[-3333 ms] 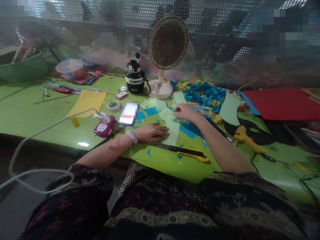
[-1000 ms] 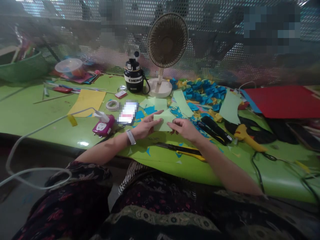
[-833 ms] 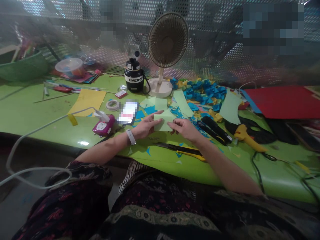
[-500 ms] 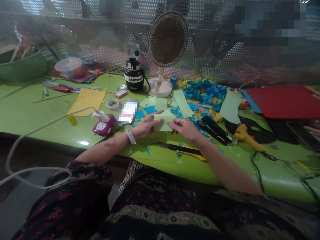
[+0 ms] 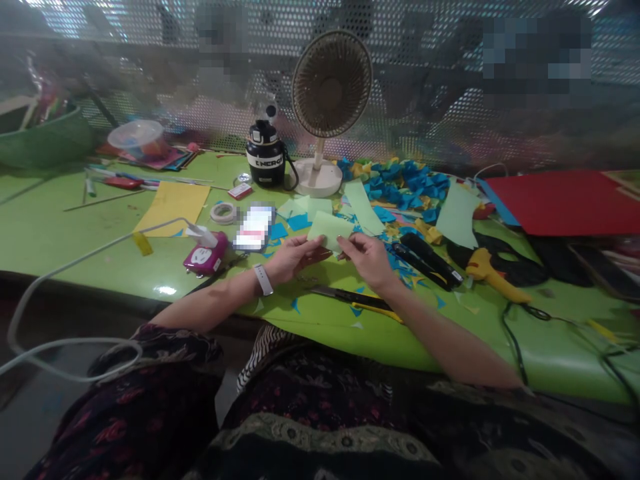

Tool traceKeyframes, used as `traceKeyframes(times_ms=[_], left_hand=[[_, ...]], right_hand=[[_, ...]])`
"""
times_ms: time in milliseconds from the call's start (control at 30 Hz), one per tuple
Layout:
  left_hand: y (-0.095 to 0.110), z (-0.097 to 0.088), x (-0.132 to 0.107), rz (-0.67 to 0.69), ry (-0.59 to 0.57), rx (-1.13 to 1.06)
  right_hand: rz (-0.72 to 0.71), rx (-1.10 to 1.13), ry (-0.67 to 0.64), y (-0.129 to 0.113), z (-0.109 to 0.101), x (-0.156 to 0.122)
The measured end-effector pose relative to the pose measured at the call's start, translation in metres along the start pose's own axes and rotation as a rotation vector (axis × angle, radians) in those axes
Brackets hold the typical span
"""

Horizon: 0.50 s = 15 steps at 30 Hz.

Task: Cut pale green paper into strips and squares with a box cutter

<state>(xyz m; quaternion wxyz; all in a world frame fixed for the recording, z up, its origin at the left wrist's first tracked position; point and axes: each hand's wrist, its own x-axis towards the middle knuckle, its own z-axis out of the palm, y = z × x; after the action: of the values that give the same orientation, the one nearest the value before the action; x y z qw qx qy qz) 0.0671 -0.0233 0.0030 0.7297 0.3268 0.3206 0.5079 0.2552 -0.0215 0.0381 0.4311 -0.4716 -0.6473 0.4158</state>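
Both my hands hold one pale green paper piece (image 5: 329, 229) just above the green table (image 5: 60, 233). My left hand (image 5: 295, 259), with a white wristband, pinches the paper's lower left edge. Fingers of my right hand (image 5: 367, 257) are closed on its lower right edge. A yellow-handled utility knife (image 5: 357, 300) lies on the table just in front of my hands. More pale green sheets (image 5: 365, 208) and blue paper scraps (image 5: 400, 187) lie behind.
A desk fan (image 5: 330, 100) and a black jug (image 5: 265, 157) stand at the back. A phone (image 5: 254, 228), a tape roll (image 5: 223, 212), a pink charger (image 5: 204, 256) with a white cable and yellow paper (image 5: 173, 207) lie left. A glue gun (image 5: 487, 273), black stapler (image 5: 425, 252) and red sheet (image 5: 565, 200) lie right.
The pale green paper was flat on the table under my fingers; now both hands have lifted it slightly and pinch its lower edge. Earlier still, my right hand reached back among the scraps.
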Motion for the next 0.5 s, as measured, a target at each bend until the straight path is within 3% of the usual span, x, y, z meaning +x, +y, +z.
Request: traceKeyframes(times_ms=[167,367,500], left_hand=[[0.01,-0.004,0.001,0.038,-0.006,0.228],[0.01,-0.007,0.0,0.027,-0.229,0.534],[0.01,-0.008,0.001,0.05,-0.255,0.634]], right_hand=[[0.073,0.095,-0.017,-0.002,-0.009,0.006],[0.173,0.124,-0.208,-0.002,-0.018,0.01],[0.158,0.109,-0.219,0.0,-0.017,0.009]])
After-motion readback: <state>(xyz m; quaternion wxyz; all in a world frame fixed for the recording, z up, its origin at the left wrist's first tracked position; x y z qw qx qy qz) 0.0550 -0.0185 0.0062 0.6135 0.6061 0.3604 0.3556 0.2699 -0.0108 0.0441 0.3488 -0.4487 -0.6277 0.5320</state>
